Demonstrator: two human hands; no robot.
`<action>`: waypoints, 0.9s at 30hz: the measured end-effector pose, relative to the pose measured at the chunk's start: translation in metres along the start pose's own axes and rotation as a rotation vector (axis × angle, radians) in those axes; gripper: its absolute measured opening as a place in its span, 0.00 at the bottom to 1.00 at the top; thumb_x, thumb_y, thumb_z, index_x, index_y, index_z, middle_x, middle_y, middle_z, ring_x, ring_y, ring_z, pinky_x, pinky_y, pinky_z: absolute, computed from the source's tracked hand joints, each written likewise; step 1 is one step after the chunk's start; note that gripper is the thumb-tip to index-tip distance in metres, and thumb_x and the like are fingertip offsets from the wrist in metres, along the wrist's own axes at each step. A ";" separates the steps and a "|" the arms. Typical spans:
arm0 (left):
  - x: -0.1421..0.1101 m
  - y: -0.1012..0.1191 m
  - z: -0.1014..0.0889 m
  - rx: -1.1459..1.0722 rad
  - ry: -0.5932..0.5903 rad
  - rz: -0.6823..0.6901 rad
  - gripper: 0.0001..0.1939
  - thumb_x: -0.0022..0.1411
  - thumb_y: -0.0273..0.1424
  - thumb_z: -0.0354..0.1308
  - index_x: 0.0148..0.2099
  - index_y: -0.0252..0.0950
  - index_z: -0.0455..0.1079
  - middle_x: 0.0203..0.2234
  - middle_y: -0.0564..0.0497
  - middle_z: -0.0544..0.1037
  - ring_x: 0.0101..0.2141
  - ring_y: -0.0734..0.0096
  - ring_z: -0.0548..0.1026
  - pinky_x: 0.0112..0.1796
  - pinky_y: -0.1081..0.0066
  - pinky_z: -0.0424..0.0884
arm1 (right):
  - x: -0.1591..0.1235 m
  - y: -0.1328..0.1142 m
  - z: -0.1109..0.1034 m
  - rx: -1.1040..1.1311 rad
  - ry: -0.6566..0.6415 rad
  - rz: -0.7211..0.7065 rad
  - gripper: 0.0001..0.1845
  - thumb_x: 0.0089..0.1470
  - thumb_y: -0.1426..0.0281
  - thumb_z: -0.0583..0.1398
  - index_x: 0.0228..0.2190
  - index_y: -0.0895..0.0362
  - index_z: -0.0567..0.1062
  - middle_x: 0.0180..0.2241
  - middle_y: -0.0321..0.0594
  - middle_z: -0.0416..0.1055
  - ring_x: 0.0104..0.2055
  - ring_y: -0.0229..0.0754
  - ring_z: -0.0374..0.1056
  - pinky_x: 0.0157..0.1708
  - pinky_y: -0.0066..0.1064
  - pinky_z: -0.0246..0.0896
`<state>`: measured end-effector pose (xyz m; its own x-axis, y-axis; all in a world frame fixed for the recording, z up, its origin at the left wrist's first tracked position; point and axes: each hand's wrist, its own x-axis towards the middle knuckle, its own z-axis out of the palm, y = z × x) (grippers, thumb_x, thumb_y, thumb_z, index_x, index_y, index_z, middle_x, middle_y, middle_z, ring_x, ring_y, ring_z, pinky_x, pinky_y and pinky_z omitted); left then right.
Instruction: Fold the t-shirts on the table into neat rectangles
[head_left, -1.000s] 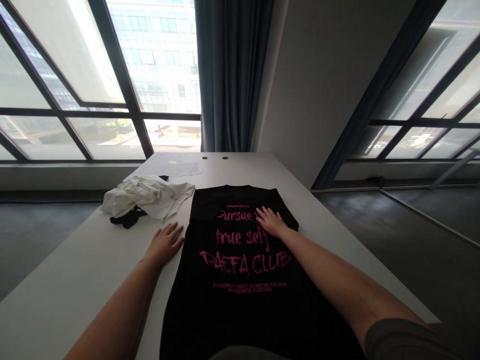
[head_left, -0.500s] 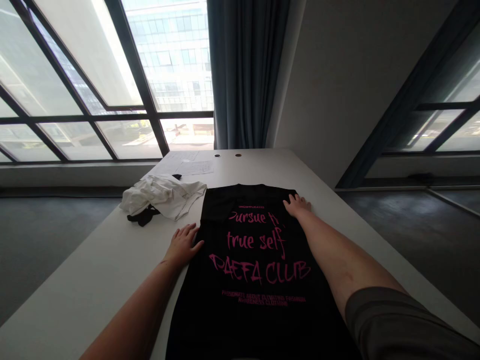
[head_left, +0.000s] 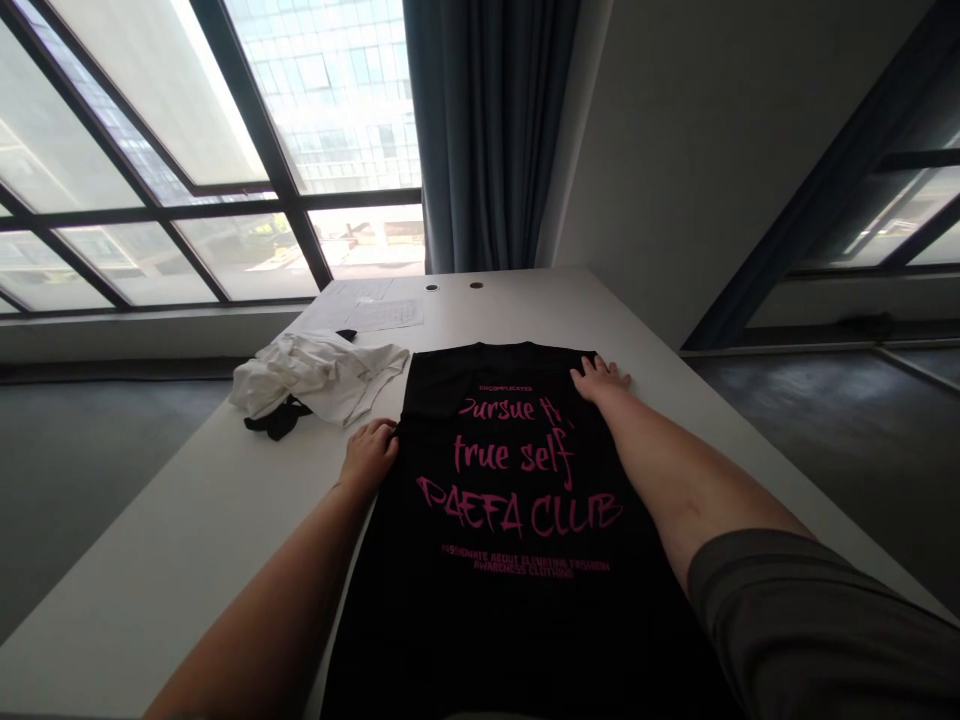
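A black T-shirt (head_left: 517, 630) with pink lettering lies spread flat on the white table, its far edge running straight across. My left hand (head_left: 371, 452) is at the shirt's left edge, with its fingers curled together on the fabric; the fingertips are partly hidden. On the far right corner of the shirt rests my right hand (head_left: 600, 379), its fingers spread out and lying flat, partly over the table. To the left, beyond my left hand, is a crumpled white cloth garment (head_left: 315, 375) with a black piece of cloth (head_left: 277, 418) beside it.
The white table (head_left: 225, 530) stretches away toward a blue curtain (head_left: 480, 140) and a window wall. Sheets of paper (head_left: 386, 315) lie on its far left part. Two round holes sit near the far end. Grey floor (head_left: 90, 450) shows on both sides.
My left hand's fingers, spread before, have curled in at the shirt's left edge. My right hand stays on the far right corner. The view has tilted down slightly.
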<state>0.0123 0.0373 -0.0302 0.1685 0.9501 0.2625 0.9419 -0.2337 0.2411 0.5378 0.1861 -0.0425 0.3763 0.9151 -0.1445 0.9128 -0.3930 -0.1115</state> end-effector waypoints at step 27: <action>0.041 -0.009 0.013 -0.052 0.038 -0.006 0.06 0.61 0.34 0.56 0.36 0.39 0.72 0.50 0.46 0.79 0.49 0.55 0.76 0.56 0.57 0.69 | 0.037 -0.006 -0.015 0.031 0.165 -0.015 0.38 0.69 0.51 0.36 0.72 0.54 0.52 0.75 0.45 0.40 0.76 0.61 0.33 0.69 0.66 0.30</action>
<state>0.0145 0.0807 -0.0337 0.1514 0.9432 0.2957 0.9261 -0.2399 0.2911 0.5485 0.2238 -0.0319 0.3857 0.9224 0.0208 0.9142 -0.3791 -0.1432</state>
